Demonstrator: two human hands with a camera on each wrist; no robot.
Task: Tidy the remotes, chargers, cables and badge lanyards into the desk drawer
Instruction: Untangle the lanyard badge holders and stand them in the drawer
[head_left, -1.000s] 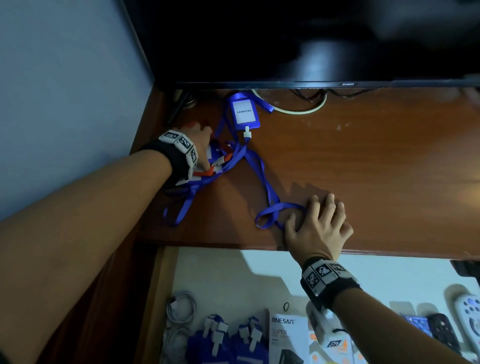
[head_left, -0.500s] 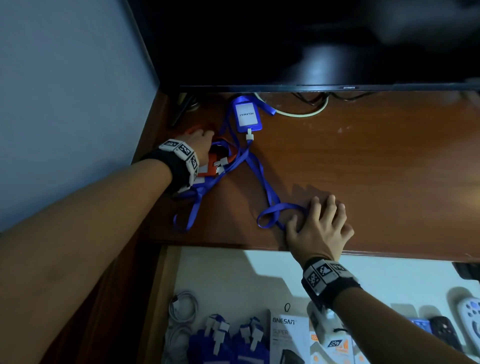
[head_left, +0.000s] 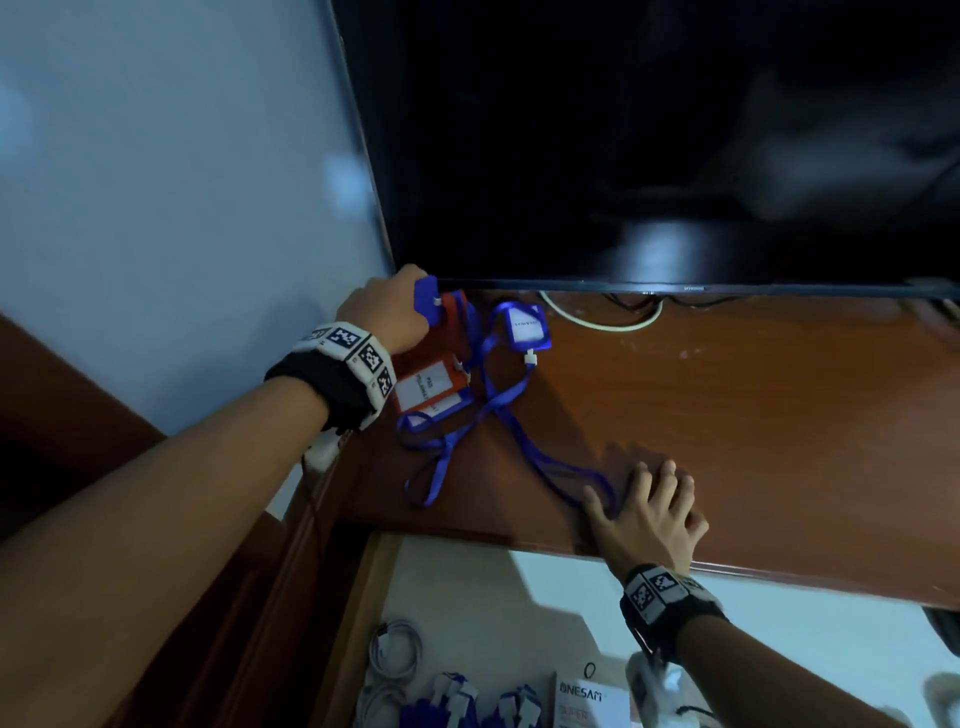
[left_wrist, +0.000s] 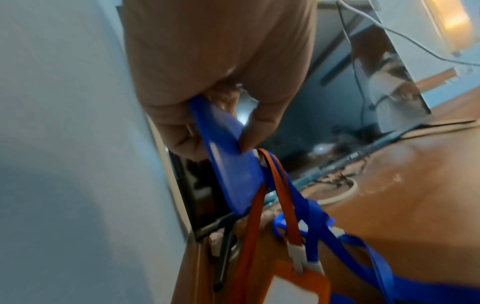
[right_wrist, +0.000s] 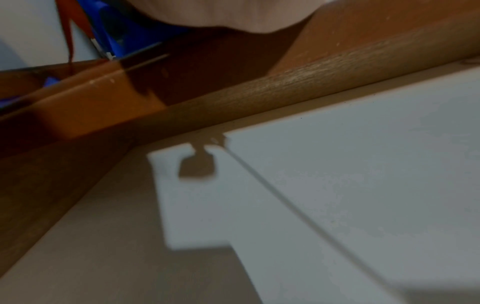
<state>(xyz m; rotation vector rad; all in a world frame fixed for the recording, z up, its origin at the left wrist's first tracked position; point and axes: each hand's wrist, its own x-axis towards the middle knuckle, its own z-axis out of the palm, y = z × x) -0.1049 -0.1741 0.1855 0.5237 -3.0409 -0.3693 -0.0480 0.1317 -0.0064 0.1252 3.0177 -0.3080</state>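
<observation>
My left hand (head_left: 387, 312) is raised at the desk's back left corner and grips a blue badge holder (left_wrist: 228, 160). Orange and blue lanyard straps (left_wrist: 280, 205) hang from that hand. An orange badge (head_left: 431, 387) dangles below my wrist. Another blue badge (head_left: 527, 327) hangs tilted just above the wooden desk top (head_left: 727, 415). A blue lanyard strap (head_left: 550, 462) trails across the desk to my right hand (head_left: 649, 514), which lies flat on the strap's loop near the front edge. In the right wrist view only the palm's heel (right_wrist: 233, 14) shows.
A dark TV screen (head_left: 649, 145) stands along the back of the desk, with a white cable (head_left: 602, 319) under it. The open drawer (head_left: 519, 597) below holds white cables (head_left: 395, 649), blue lanyards (head_left: 483, 701) and a white box (head_left: 587, 701). A wall (head_left: 182, 182) closes the left side.
My left hand has lifted the bundle of badges and lanyards off the desk toward the TV's corner. The loose blue badge has risen with it. My right hand has stayed flat on the strap.
</observation>
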